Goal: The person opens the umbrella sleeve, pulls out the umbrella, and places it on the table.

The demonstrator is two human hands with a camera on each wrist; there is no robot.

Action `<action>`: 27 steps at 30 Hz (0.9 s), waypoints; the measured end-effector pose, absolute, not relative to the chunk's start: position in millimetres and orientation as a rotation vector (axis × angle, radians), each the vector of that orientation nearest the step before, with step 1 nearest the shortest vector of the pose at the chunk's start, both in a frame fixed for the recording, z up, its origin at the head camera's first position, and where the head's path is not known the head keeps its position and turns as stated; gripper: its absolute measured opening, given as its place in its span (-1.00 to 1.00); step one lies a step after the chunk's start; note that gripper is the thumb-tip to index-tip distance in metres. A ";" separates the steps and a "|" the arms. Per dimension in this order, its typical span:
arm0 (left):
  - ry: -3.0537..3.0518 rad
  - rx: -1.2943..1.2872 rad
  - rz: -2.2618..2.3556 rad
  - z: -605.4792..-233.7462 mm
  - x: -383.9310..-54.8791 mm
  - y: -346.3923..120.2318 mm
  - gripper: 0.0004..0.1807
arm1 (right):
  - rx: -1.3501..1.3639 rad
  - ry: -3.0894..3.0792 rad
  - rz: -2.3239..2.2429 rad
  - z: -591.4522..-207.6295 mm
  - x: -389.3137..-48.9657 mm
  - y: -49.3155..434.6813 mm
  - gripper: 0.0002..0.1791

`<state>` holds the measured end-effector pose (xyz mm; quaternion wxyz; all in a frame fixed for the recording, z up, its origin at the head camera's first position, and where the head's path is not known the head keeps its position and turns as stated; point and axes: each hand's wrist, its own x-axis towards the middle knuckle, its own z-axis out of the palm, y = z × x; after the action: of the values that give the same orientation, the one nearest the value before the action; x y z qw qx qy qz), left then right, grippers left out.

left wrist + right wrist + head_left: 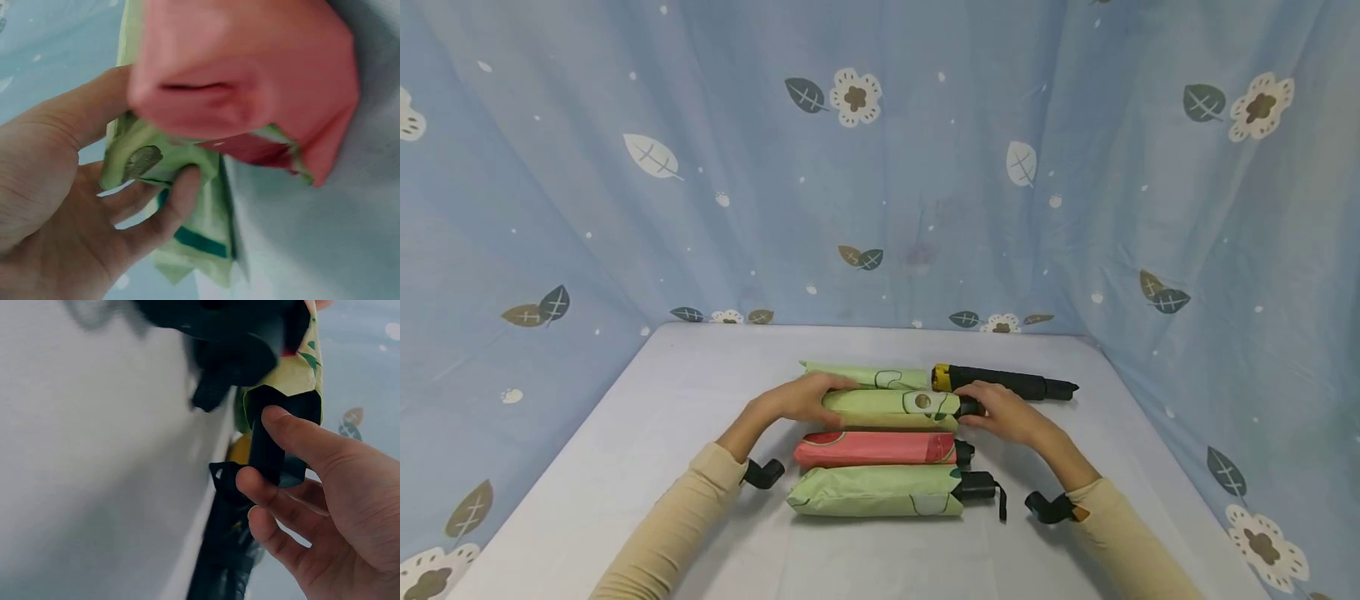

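A folded yellow-green umbrella [880, 408] lies crosswise in the row, held at both ends. My left hand [805, 398] grips its left end; in the left wrist view the thumb and fingers [184, 194] curl round the green cloth. My right hand [1006, 412] pinches the black handle [269, 444] between thumb and fingers. Just in front lies a folded red umbrella [880, 448] with a watermelon-like print. A light green umbrella [872, 492] with a black handle and wrist strap is nearest the body.
Behind the held umbrella lies another pale green one [857, 375], partly hidden by the left hand. A black umbrella with a yellow end [1007, 382] lies at the back right. A blue patterned curtain [880, 183] rises behind the white table [715, 358].
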<state>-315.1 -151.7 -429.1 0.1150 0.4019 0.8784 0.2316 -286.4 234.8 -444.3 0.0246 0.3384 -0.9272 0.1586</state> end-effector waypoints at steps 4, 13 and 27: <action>2.583 1.096 0.782 -420.3 -314.6 -153.1 -0.17 | 1.015 -2.842 0.548 -433.9 -286.9 235.2 -0.49; 2.611 1.056 0.927 -417.8 -314.9 -156.2 -0.19 | 0.947 -2.757 0.625 -430.4 -286.2 234.1 -0.52; 2.530 0.996 0.928 -419.6 -310.7 -156.4 -0.14 | 0.990 -2.689 0.579 -427.2 -283.7 229.6 -0.50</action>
<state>-310.7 -156.4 -419.6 0.1339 0.3435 0.8728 0.3200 -283.7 229.6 -427.2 0.1090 0.3367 -0.9143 0.1969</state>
